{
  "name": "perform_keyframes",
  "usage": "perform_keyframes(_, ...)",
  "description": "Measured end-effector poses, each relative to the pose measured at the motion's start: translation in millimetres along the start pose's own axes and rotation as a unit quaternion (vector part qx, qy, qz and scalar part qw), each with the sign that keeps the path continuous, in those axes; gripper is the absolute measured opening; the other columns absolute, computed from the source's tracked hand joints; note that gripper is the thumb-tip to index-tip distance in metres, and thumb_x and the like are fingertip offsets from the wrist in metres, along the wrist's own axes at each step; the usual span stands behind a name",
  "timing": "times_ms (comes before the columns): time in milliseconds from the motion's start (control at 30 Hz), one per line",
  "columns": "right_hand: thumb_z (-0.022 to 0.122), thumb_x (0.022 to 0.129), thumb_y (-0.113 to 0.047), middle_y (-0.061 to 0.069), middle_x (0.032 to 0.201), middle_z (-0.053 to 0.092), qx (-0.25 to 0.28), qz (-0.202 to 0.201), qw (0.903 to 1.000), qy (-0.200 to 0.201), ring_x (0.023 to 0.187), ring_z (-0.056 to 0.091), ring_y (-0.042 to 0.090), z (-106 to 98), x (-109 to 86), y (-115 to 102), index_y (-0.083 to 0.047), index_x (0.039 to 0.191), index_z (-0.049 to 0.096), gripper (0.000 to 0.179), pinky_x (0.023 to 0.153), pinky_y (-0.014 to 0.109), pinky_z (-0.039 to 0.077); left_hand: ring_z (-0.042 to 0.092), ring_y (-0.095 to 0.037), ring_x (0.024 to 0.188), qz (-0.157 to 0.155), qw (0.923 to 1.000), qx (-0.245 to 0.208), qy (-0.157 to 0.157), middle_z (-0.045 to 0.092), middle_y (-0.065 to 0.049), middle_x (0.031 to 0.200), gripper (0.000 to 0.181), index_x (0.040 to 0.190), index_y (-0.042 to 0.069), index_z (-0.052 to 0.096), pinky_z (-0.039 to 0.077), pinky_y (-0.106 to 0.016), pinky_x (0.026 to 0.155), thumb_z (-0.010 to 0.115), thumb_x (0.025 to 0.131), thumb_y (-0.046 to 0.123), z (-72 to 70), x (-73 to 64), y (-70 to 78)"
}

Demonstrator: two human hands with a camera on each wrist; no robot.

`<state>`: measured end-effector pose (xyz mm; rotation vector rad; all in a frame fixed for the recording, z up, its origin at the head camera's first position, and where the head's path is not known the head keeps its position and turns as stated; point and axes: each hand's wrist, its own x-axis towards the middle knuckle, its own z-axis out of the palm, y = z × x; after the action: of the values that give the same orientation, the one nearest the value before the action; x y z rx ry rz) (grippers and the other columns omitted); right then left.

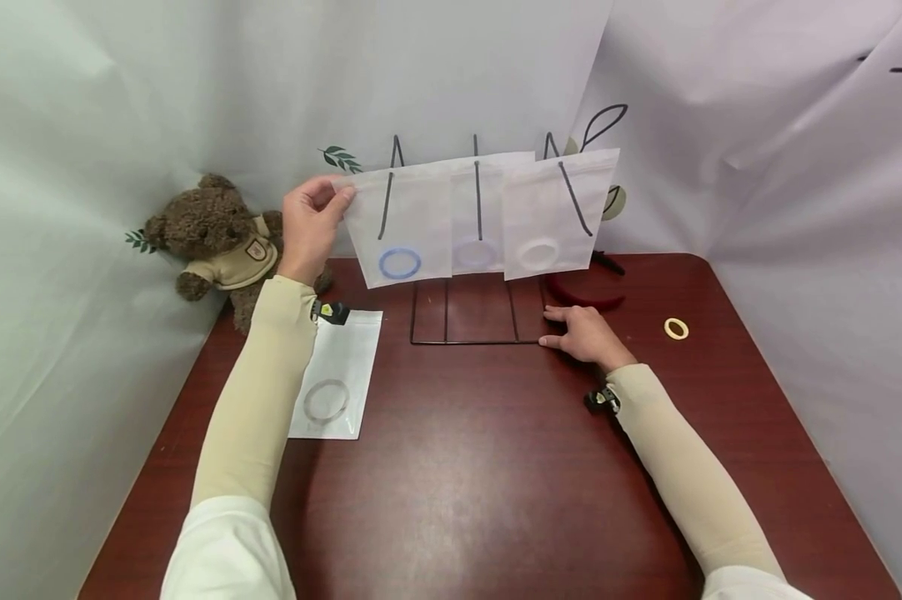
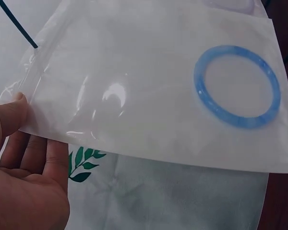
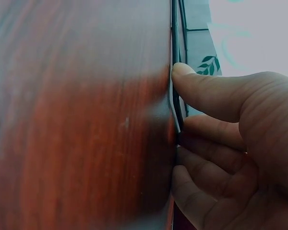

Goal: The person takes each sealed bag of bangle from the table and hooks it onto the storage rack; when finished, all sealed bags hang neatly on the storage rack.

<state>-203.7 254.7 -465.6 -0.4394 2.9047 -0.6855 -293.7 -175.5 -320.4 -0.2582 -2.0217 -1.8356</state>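
Observation:
A black wire display rack (image 1: 477,342) stands on the table, its three prongs running through the tops of hanging white zip bags. My left hand (image 1: 312,218) pinches the top left corner of the leftmost bag (image 2: 134,96) between thumb and fingers. A blue bangle (image 2: 201,81) shows through that bag, near its bottom. Beside it hang a bag with a pale lilac bangle (image 1: 475,253) and one with a whitish bangle (image 1: 538,253). My right hand (image 1: 589,336) holds the front right corner of the rack's base, thumb and index finger on the wire (image 3: 176,91).
Another zip bag (image 1: 349,358) with a bangle inside lies flat at the left, partly under my forearm. A brown teddy bear (image 1: 226,242) sits at the back left. Behind my right hand lies a dark red curved object (image 1: 586,301); a yellowish ring (image 1: 676,328) is further right.

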Motion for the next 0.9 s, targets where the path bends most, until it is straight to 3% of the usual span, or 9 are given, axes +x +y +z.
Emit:
perform_keyframes(567,0.082,0.094,-0.028,0.014,0.151,0.061,0.001,0.001,1.0,-0.001,0.149,0.046,0.041,0.9,1.9,1.7,-0.002,0.146,0.062,0.062,0.119,0.057,0.04,0.071,-0.01,0.094,0.001,0.9999,0.009,-0.006,0.077,0.003,0.106,0.015,0.11,0.011,0.079,0.054,-0.023,0.085,0.078,0.098,0.02,-1.1,0.5,-6.0)
perform_keyframes(900,0.082,0.094,-0.029,0.014,0.152,0.061,0.003,0.001,1.0,-0.003,0.149,0.045,0.041,-0.3,1.4,1.9,-0.002,0.146,0.062,0.062,0.119,0.057,0.04,0.07,-0.011,0.104,-0.013,0.9996,-0.014,-0.019,0.075,0.001,0.113,0.021,0.116,0.009,0.078,0.056,-0.024,0.097,0.079,0.097,0.017,-11.6,-3.9,-12.6)
